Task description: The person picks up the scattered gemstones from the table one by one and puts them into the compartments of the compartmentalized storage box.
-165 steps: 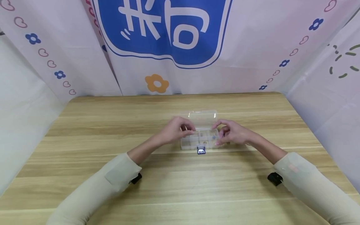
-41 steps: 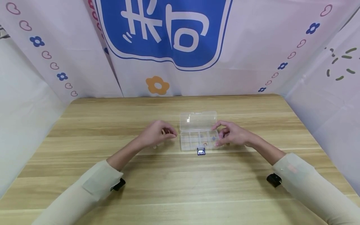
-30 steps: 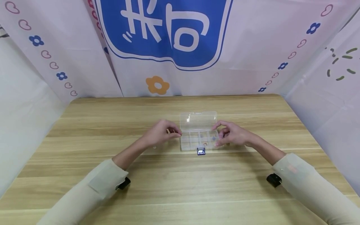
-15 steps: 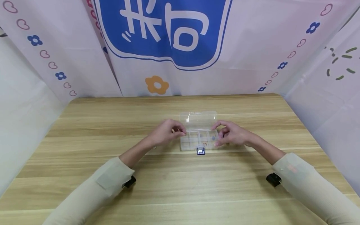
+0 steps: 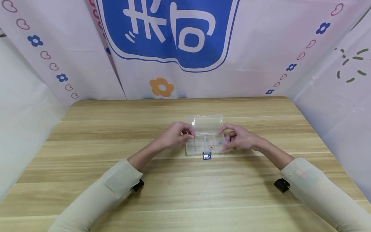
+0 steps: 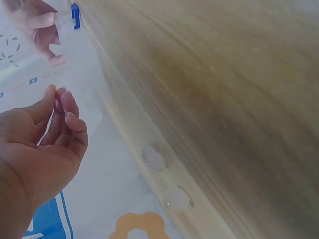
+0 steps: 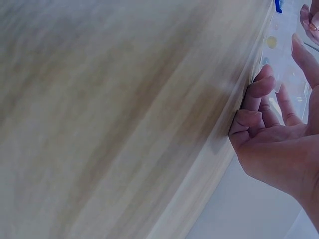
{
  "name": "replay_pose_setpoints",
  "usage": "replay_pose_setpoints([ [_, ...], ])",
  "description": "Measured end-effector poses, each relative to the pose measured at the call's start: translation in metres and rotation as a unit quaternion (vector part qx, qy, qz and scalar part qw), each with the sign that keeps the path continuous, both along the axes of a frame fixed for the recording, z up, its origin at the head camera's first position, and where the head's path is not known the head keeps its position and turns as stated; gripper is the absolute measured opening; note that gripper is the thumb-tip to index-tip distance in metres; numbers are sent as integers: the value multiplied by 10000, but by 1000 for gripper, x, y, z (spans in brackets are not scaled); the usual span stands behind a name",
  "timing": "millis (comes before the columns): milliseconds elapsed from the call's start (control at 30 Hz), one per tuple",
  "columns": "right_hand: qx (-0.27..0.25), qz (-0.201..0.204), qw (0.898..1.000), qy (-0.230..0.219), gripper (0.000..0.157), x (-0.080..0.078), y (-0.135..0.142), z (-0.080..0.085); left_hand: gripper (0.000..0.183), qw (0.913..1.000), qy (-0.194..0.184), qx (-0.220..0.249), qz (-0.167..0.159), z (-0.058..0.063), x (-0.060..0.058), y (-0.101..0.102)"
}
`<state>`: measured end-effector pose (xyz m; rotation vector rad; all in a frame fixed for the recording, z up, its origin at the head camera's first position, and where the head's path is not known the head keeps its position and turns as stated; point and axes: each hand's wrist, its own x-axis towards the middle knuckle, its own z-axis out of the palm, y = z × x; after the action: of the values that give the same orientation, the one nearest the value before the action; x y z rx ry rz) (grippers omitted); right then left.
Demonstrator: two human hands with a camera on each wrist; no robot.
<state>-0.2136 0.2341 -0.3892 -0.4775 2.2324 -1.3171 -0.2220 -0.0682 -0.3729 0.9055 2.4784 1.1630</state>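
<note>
A clear plastic compartment box lies on the table with its lid swung back and a blue clasp at the front. My left hand is over the box's back left corner, thumb and fingertips pinched together. Between them shows a tiny orange-tinted piece, too small to name. My right hand holds the box's right end, thumb at the front and index finger toward the back corner. Inside the right compartments lie a small blue piece and a small orange-brown piece.
Two small clear, roundish pieces, one nearer and one farther, lie on the wooden table left of the box. A printed white cloth hangs behind the table, and white cloth stands at both sides.
From left of the box, my left hand has moved right to over its back left corner, fingertips still pinched. My right hand and the box have stayed in place.
</note>
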Motion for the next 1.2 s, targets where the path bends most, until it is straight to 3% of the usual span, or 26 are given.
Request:
replay_pose_setpoints([
  [533, 12, -35, 10000, 4, 58, -3, 0, 0, 4, 9995, 297, 80, 52, -3, -8, 10],
  [1200, 80, -72, 9999, 13, 58, -2, 0, -1, 7, 9997, 255, -42, 33, -7, -14, 24],
])
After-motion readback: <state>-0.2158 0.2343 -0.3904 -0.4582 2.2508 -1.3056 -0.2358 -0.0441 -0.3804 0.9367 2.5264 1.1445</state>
